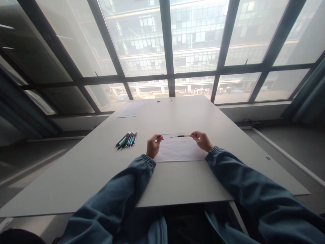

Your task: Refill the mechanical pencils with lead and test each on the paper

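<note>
A white sheet of paper (177, 149) lies flat on the grey table (101, 176) in front of me. My right hand (203, 140) is at the sheet's right edge and pinches a yellow pen (184, 136) by its end; the pen points left across the top of the sheet. My left hand (153, 145) rests at the sheet's left edge with its fingers curled, fingertips near the top left corner. Whether it pinches the paper cannot be told. Both arms wear blue sleeves.
A row of several pens (127, 139) lies on the table to the left of my left hand. Another sheet (128, 112) lies at the far left of the table. Large windows (198, 44) stand behind the table's far edge.
</note>
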A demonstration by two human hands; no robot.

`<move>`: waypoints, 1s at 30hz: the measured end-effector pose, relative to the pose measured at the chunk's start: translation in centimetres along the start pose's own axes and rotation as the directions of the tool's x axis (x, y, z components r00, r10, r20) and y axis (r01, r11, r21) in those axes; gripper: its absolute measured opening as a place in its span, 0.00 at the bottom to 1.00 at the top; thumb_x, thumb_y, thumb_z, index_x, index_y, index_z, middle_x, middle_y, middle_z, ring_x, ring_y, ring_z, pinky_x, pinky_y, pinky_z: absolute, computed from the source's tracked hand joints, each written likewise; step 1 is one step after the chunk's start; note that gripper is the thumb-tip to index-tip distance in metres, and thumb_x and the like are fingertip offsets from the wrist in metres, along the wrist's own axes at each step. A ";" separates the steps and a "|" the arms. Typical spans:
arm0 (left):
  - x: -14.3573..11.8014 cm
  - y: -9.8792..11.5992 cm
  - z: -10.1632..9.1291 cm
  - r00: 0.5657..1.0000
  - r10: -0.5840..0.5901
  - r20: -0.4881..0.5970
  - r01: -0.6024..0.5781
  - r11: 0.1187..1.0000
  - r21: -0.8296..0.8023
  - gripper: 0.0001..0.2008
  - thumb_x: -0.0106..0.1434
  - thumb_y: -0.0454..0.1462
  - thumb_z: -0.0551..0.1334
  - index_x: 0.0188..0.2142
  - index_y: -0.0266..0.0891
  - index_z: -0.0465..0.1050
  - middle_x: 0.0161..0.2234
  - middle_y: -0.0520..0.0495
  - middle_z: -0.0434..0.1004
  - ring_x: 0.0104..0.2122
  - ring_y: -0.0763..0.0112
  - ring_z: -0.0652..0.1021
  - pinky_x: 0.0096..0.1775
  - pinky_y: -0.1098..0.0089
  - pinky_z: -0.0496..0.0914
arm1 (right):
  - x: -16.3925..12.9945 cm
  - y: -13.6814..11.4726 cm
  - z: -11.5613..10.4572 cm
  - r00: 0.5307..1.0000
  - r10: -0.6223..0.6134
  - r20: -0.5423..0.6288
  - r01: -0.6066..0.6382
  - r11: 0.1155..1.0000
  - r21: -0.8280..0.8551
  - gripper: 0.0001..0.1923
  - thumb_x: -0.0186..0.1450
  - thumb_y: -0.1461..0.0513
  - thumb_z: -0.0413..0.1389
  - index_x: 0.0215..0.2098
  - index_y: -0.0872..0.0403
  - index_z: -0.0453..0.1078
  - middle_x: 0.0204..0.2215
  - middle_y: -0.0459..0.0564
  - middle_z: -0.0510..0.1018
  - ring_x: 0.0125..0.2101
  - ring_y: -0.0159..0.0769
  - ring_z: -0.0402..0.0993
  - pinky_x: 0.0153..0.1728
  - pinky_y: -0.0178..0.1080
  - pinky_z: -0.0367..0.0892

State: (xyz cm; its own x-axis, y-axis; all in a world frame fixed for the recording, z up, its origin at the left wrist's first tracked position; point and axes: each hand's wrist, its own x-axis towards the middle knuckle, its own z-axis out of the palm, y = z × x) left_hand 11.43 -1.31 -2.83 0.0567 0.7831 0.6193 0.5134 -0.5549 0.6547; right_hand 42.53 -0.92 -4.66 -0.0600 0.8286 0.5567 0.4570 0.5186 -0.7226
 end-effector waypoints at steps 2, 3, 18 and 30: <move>0.0 -0.2 0.0 1.000 -0.008 -0.008 0.008 1.000 -0.008 0.14 0.68 0.46 0.58 0.38 0.38 0.74 0.30 0.46 0.82 0.30 0.68 0.81 0.30 0.72 0.71 | 0.1 0.4 -0.3 1.000 0.017 -0.020 -0.017 1.000 0.000 0.10 0.64 0.59 0.55 0.37 0.55 0.76 0.31 0.52 0.81 0.33 0.40 0.77 0.37 0.42 0.71; 0.0 -0.3 0.1 1.000 -0.012 -0.004 0.012 1.000 -0.013 0.14 0.68 0.46 0.58 0.38 0.38 0.74 0.30 0.46 0.82 0.30 0.68 0.81 0.30 0.73 0.71 | 0.2 0.6 -0.4 0.999 0.028 -0.027 -0.028 1.000 0.000 0.10 0.64 0.59 0.55 0.37 0.56 0.76 0.31 0.52 0.81 0.32 0.40 0.77 0.37 0.42 0.72; -0.1 -0.7 0.5 0.984 0.091 0.156 -0.099 0.994 0.048 0.12 0.64 0.45 0.63 0.34 0.40 0.79 0.32 0.47 0.82 0.30 0.68 0.78 0.35 0.68 0.74 | -0.1 1.0 0.3 0.997 0.070 0.009 -0.070 0.997 -0.009 0.10 0.64 0.58 0.56 0.36 0.56 0.77 0.27 0.50 0.80 0.27 0.37 0.74 0.32 0.39 0.70; -0.1 1.3 0.3 0.905 0.297 0.303 -0.317 0.948 0.017 0.08 0.67 0.40 0.62 0.36 0.42 0.80 0.43 0.44 0.82 0.43 0.62 0.78 0.49 0.57 0.72 | -0.6 -0.8 0.9 0.997 0.002 0.079 0.003 0.998 -0.063 0.09 0.64 0.60 0.55 0.37 0.54 0.77 0.32 0.51 0.81 0.33 0.39 0.74 0.38 0.41 0.69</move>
State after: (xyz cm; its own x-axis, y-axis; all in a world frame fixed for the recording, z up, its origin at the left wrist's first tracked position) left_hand 12.37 -2.05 -2.20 0.4636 0.6293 0.6237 0.4832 -0.7696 0.4173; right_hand 41.39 -1.65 -4.86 -0.1290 0.8434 0.5215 0.5119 0.5071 -0.6934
